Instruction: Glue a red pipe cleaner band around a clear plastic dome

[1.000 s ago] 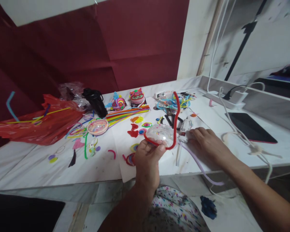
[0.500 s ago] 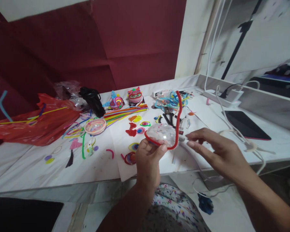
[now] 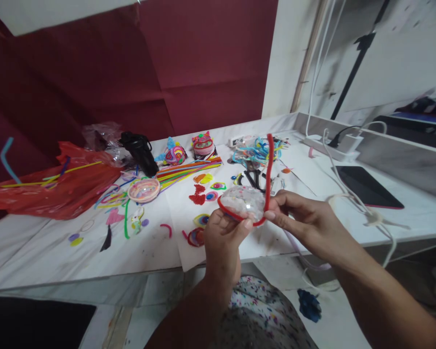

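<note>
Since the clear dome (image 3: 240, 198) my left hand (image 3: 223, 242) grips looks slick, I favour its rim beneath those fingers, right hand (image 3: 305, 218) pinching the pliant-looking red strip (image 3: 269, 167).

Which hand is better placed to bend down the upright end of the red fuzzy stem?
Likely the right hand: its thumb and finger are at the red stem, near the base of the raised end. The left hand is occupied, holding the clear dome and the stem's lower stretch.

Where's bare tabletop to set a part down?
Front edge, between the black tassel and white paper. Smaller patch: beyond the right hand, left of the white cable by the tablet. Crowded: around the bowl and black-handled tool.
</note>
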Available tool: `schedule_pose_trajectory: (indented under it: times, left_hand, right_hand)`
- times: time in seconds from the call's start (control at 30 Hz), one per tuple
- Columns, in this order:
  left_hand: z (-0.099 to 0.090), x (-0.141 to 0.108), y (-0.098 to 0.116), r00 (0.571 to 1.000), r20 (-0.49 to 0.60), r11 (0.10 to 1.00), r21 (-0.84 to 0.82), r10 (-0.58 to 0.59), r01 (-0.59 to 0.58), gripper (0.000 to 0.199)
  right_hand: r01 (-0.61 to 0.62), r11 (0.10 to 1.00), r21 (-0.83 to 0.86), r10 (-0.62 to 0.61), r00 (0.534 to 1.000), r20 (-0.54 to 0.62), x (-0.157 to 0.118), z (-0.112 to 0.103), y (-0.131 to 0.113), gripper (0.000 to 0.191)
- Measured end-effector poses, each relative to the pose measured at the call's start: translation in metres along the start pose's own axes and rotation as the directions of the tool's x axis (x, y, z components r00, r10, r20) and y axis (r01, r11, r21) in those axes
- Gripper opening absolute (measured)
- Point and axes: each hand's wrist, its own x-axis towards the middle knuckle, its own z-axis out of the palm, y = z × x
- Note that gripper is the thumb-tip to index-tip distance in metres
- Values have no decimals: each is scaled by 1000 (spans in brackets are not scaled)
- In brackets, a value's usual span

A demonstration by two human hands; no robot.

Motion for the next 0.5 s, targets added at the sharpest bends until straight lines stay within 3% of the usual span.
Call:
schedule_pose_trajectory:
  times: [0.5]
  left_hand:
    - [-2, 0, 0, 1000, -25, 1000, -4, -1, 1, 23]
  right_hand:
    - [78, 993, -91, -87, 991, -103, -1, 8, 6, 16]
